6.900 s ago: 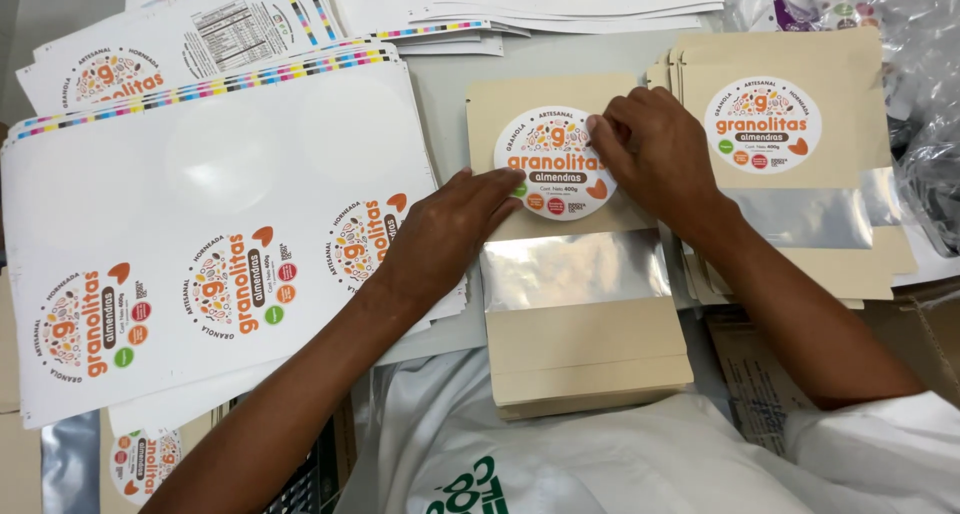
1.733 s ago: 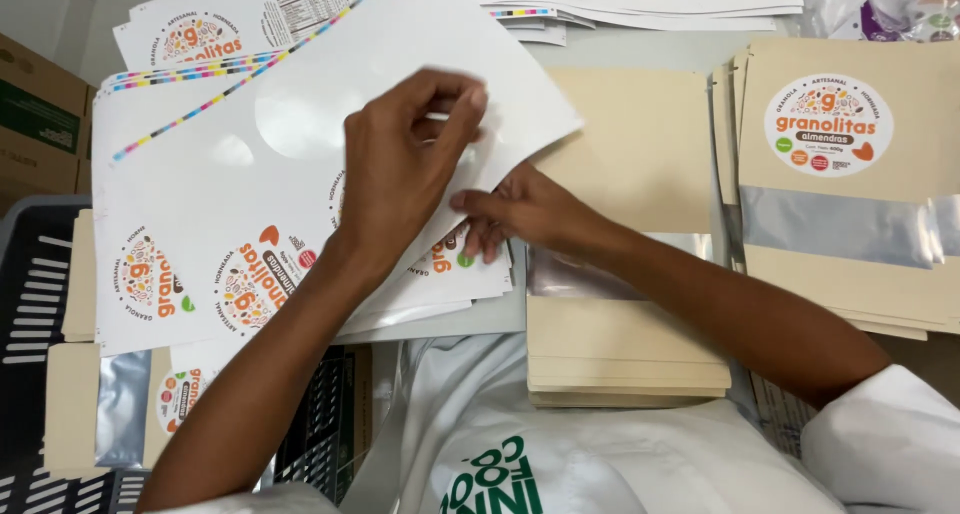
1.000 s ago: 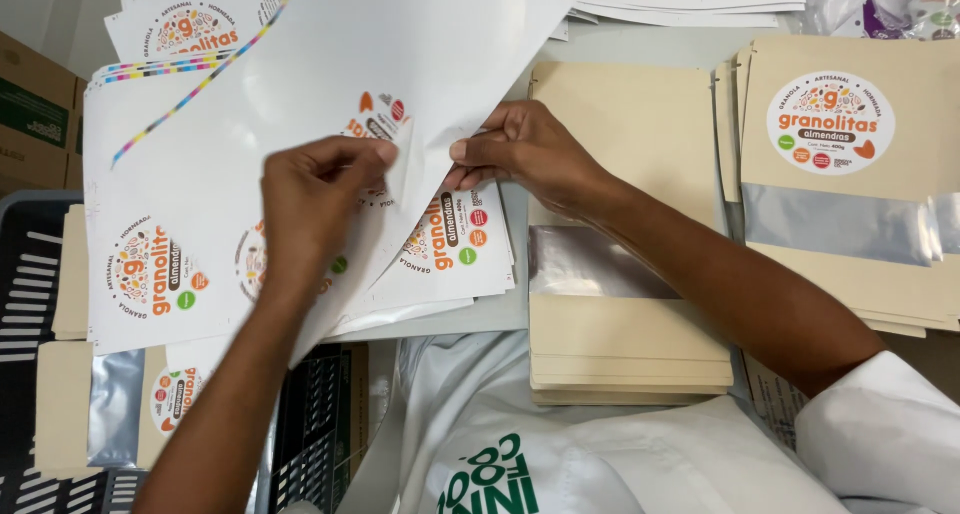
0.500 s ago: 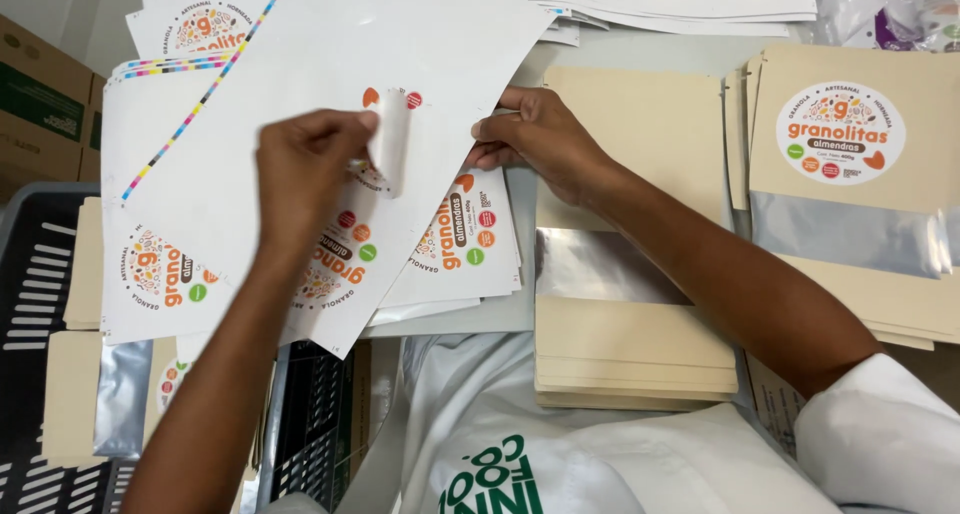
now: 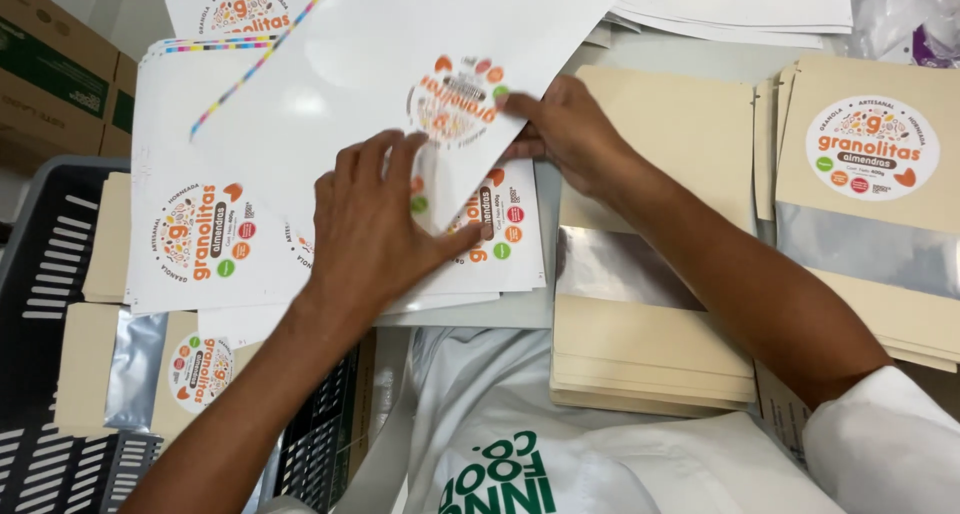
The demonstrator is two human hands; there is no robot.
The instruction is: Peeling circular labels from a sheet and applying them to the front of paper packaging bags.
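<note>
The left hand (image 5: 375, 224) lies flat, fingers spread, pressing on a glossy white sticker sheet (image 5: 400, 64) that is lifted at a slant across the work area; it clasps nothing. The right hand (image 5: 570, 134) pinches the sheet's lower right edge between thumb and fingers, just beside the 1 round sticker (image 5: 458, 99) that shows on it, printed in orange, red and green. This raised sheet hides much of the stack of sticker sheets (image 5: 200, 234) lying beneath, where more round stickers peek out on either side of the left wrist. Under the right forearm sits a pile of tan pouches (image 5: 660, 274) with a silvery window strip, the top one bare of a sticker. Further right, a second pile of labelled pouches (image 5: 870, 174) carries a round sticker on top. At the left stands a dark slotted crate (image 5: 50, 264) holding more pouches, and cardboard boxes (image 5: 60, 64) stand behind it. A white garment with green lettering fills the lower edge.
</note>
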